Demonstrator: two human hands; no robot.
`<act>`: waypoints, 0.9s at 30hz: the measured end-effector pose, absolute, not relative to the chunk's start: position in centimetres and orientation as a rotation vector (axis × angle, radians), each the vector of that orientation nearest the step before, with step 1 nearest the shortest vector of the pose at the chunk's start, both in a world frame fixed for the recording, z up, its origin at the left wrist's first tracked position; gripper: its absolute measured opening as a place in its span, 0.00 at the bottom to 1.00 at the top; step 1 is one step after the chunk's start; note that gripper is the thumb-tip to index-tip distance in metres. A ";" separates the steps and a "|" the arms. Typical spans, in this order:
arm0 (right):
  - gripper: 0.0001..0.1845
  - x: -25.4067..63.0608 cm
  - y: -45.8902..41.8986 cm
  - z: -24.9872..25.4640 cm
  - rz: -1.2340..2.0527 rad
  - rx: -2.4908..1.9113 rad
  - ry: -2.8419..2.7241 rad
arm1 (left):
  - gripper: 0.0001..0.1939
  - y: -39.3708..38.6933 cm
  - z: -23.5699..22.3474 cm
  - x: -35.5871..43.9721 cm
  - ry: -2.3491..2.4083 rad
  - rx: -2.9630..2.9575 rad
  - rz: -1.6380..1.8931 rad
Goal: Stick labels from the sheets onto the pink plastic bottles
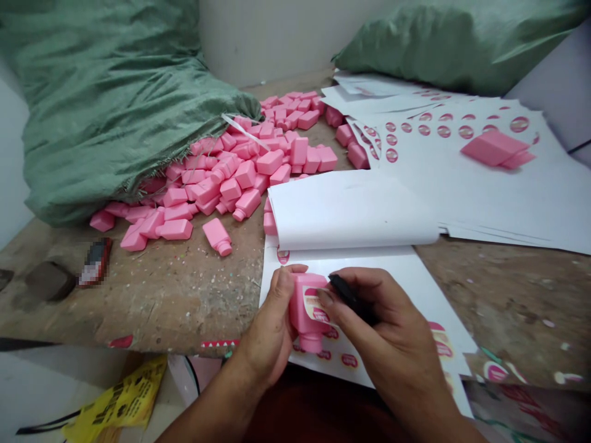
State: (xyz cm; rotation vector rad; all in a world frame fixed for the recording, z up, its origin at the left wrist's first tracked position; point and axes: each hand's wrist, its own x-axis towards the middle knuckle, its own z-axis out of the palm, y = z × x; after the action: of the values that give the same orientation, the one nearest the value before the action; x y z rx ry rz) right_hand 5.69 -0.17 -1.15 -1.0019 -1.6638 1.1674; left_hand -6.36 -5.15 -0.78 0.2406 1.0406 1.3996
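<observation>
My left hand [272, 332] is wrapped round a small pink plastic bottle [300, 317], tilted with its neck down toward me. An oval pink-and-cream label [317, 306] lies against the bottle's face, its right part near my right fingertips. My right hand [392, 332] is closed round a slim black tool [351, 295]; its kind I cannot make out. The thumb and index finger of that hand touch the label's edge. Under both hands lies a white sheet of stickers [388, 261], partly covered by a curled white sheet [355, 212].
A heap of pink bottles [244, 175] spills from a green woven sack [124, 111] on the left. More sticker sheets [484, 197] lie at right, with pink bottles [498, 149] on top. Another green sack [443, 49] stands behind. A red-and-black object [95, 261] lies at left.
</observation>
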 end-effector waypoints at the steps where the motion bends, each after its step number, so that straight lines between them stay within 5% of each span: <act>1: 0.07 5.7 -0.2 -1.2 1.136 -0.999 -1.688 | 0.22 -5.2 -0.7 -6.4 1.041 0.255 1.393; 11: 0.06 6.4 0.6 -1.4 0.522 -0.866 -2.098 | 0.30 -6.0 -0.8 -6.2 0.935 0.219 1.312; 23: 0.09 7.0 1.7 -0.5 1.558 -1.059 -1.708 | 0.40 -6.7 -0.5 -6.5 0.987 0.349 1.157; 27: 0.10 6.9 1.9 -1.0 1.624 -1.041 -1.661 | 0.44 -7.8 -0.7 -7.7 0.993 0.380 1.092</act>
State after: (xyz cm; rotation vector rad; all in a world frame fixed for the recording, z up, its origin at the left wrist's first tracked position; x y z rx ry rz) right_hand 6.93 1.93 -1.02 -1.0406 -1.6613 1.6236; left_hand -7.73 -7.81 -0.71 0.3797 0.9928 1.0915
